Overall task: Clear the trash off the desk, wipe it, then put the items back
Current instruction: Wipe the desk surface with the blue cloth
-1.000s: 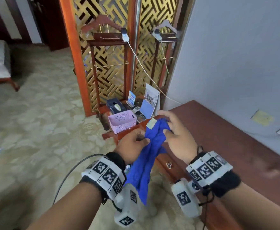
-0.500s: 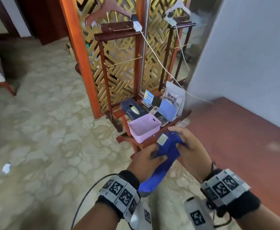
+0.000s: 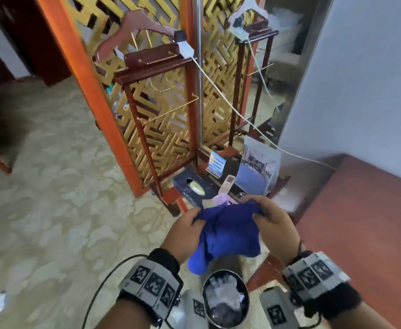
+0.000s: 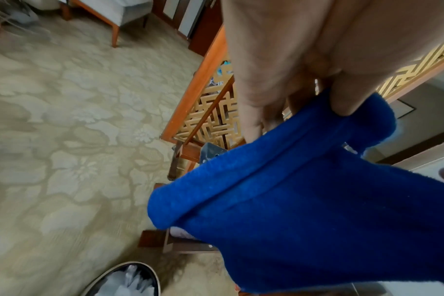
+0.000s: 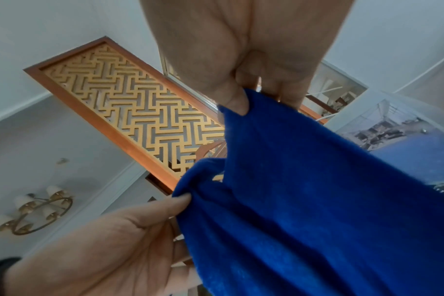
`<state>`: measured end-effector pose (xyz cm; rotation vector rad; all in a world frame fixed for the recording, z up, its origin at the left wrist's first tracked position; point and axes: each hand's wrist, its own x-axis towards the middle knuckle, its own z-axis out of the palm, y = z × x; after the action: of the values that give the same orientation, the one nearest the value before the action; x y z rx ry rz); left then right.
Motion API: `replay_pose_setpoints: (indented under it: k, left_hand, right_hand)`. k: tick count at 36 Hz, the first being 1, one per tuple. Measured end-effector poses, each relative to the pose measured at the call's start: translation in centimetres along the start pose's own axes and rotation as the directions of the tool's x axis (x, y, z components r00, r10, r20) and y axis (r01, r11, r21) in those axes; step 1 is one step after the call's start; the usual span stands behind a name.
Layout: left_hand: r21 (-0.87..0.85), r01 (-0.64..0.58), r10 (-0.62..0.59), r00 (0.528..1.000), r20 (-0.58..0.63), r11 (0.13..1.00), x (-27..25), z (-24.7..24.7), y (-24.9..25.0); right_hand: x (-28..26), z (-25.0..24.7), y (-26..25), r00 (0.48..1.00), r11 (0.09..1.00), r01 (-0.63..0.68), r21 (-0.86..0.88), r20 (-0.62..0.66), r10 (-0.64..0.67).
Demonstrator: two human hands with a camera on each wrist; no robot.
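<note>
The patterned carpet (image 3: 52, 198) spreads below and to the left of both grips, and the red-brown worktop (image 3: 372, 222) runs off to the right of the right hand's grip, its surface bare where it shows. Beyond the grips rises the orange-framed lattice screen (image 3: 161, 110) with a dark wooden valet stand (image 3: 161, 96) in front of it; a white cable (image 3: 230, 108) slants down from the stand's top toward the wall. On the stand's low shelf, just past the fingers, sit a dark tissue box (image 3: 192, 186), a small blue card holder (image 3: 216, 164), a clear-sleeved picture stand (image 3: 257, 167) and a pink basket (image 3: 221, 200) that is mostly hidden behind the cloth. Directly under the grips stands a round black bin (image 3: 225, 299) lined with a clear bag holding crumpled plastic.

The blue cloth (image 3: 228, 231) hangs in the air between the two hands, over the bin and off the worktop's near-left corner, stretched along its top edge and sagging below. The left hand (image 3: 183, 233) pinches the cloth's left upper corner, thumb (image 4: 352, 96) pressed on the fabric against curled fingers. The right hand (image 3: 275, 224) pinches the right upper corner, thumb (image 5: 233, 100) and fingers closed on the fold
</note>
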<state>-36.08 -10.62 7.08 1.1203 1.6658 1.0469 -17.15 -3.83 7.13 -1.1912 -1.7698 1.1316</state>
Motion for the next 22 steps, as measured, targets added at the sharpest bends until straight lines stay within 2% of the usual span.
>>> replay_pose_setpoints:
  k: [3, 8, 14, 18, 22]
  left_hand:
    - [-0.024, -0.005, 0.006, 0.999, 0.035, 1.000, 4.0, -0.3, 0.6]
    - [-0.040, 0.101, -0.095, 0.987, 0.127, 0.994, 9.7, -1.0, 0.5]
    - [-0.061, 0.201, -0.174, 0.937, 0.302, 0.978, 17.3, -1.8, -2.4]
    - [-0.057, 0.288, -0.247, 0.894, 0.374, 0.956, 21.4, -1.9, -6.5]
    - [-0.063, 0.393, -0.327, 0.834, 0.445, 0.917, 24.8, -1.6, -8.8]
  right_hand:
    - [3.1, 0.1, 0.1, 0.998, 0.999, -0.043, -0.012, -0.038, 0.042]
    - [7.5, 1.3, 0.4, 0.992, 0.994, -0.082, -0.078, -0.101, 0.074]
    - [12.1, 5.3, 2.6, 0.963, 0.968, -0.229, -0.097, -0.166, 0.211]
    - [14.3, 8.3, 4.8, 0.905, 0.938, -0.328, -0.113, -0.321, 0.278]
    - [16.1, 10.3, 7.1, 0.834, 0.884, -0.460, -0.087, -0.385, 0.396]
